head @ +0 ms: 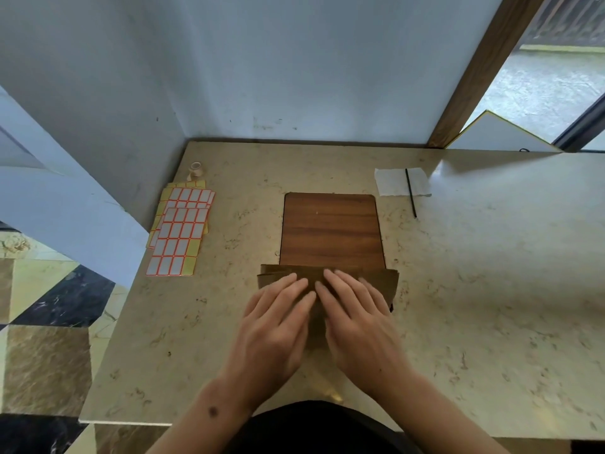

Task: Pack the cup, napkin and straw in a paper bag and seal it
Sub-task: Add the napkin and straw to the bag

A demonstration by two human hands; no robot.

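A folded brown paper bag [383, 283] lies flat on the marble table, near its front middle. My left hand [278, 316] and my right hand [357, 319] both rest flat on the bag with straight fingers, side by side, covering most of it. A white napkin [393, 181] lies at the back right of the table. A thin black straw [411, 193] lies across the napkin and sticks out toward me. No cup is in view.
A dark wooden board [330, 231] lies just behind the bag. Sheets of white stickers with orange borders [180, 231] are stacked at the left edge, a small tape roll [196, 170] behind them. The table [491, 290] stands against the wall; a doorway opens at the far right.
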